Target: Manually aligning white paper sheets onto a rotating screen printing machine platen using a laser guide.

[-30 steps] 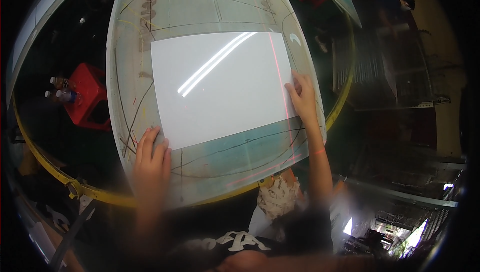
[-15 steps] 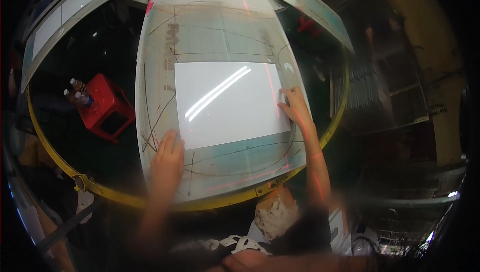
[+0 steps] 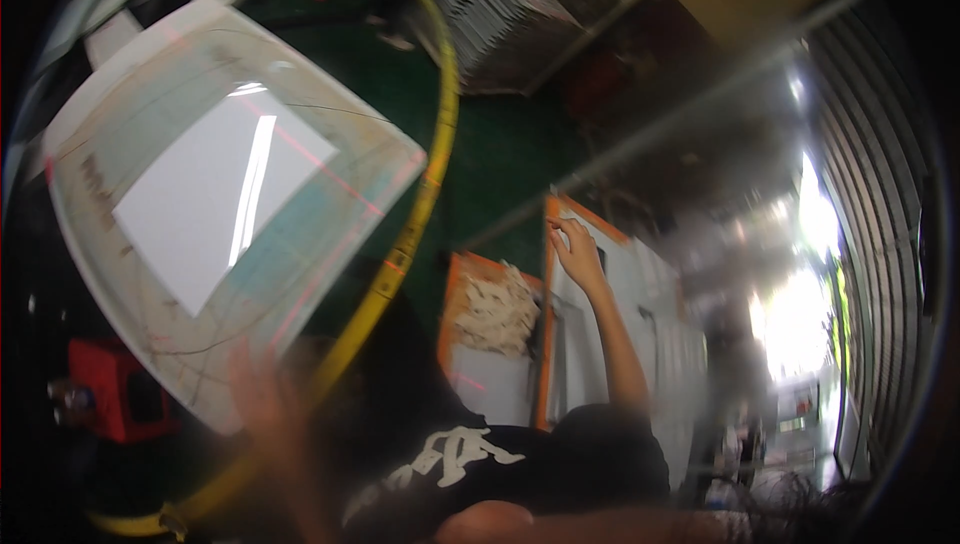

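Note:
A glossy white sheet (image 3: 190, 219) lies on the pale, stained board (image 3: 90, 119) at the left. My left hand (image 3: 265, 394), smeared by motion, is at the board's near edge; whether it touches is unclear. Out to the right, my right hand (image 3: 575, 252) reaches to the far corner of an upright-looking orange-edged white panel (image 3: 625, 294). Its fingers are stretched and somewhat apart, with nothing visible held in them. Contact between the fingertips and the orange edge cannot be made out.
A curved yellow rail (image 3: 438, 144) runs round the board. Beige crumpled cloth (image 3: 495, 314) rests on an orange-edged surface beside the panel. A red stool (image 3: 115, 374) with bottles (image 3: 72, 406) stands at the left. Stacked racks (image 3: 500, 19) are at the far side.
My view has swung to the right, so the board now appears turned at the left. My right hand has left the white sheet's edge for the orange-edged panel. The left hand has come off the sheet.

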`<state>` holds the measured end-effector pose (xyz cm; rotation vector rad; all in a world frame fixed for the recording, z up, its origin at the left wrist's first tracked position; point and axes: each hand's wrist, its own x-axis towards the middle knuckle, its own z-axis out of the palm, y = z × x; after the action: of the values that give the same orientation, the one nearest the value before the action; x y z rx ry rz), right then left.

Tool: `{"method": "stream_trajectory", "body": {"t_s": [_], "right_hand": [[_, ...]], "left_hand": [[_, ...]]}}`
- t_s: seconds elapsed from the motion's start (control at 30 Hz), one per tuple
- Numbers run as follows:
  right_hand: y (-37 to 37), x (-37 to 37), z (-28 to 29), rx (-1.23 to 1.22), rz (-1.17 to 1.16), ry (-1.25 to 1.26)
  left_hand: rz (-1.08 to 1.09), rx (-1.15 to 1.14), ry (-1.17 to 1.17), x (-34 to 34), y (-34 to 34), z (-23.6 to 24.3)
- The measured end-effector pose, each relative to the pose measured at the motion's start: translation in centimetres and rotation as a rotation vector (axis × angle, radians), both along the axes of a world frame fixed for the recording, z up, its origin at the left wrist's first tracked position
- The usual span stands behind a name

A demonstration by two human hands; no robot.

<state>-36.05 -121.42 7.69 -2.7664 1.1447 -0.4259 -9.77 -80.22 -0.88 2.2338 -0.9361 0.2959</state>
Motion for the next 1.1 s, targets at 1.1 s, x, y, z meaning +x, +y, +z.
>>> {"method": "stream_trajectory", "body": {"t_s": [1.1], "right_hand": [[4.6, -13.2, -1.4, -0.219, -0.178, 0.009]], "left_hand": [[-0.692, -0.026, 0.104, -8.9, -6.8, 0.7]]}}
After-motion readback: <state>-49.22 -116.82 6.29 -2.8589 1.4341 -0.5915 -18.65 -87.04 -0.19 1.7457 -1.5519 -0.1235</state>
